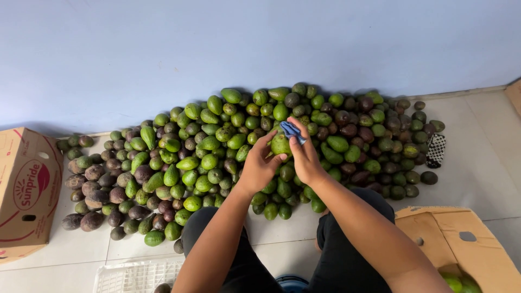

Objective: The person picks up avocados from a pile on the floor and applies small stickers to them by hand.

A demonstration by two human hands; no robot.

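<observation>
- We see the left hand [259, 165] curled around a green avocado [280, 145], fingers closed on its left and lower side, thumb up along its near face; the fruit is lifted just above the heap.
- The right hand [304, 154] comes in from the fruit's right, its fingers pinched shut on a small blue cloth [292, 131], which lies against the avocado's upper right shoulder.
- The held avocado sits between the two hands, touching both (the left bears it, the right only meets it through the cloth). Its long axis looks roughly upright in the view, narrow end toward the wall, though the fingers hide too much to be sure.
- Beneath lies a wide pile of avocados [217, 157], green mixed with dark purple ones, spread over the tiled floor [477, 163] against a pale blue wall [163, 49].
- A cardboard box [24, 190] stands at the left, another open box [461, 244] at the lower right, and a white plastic crate [135, 276] near our knees.
</observation>
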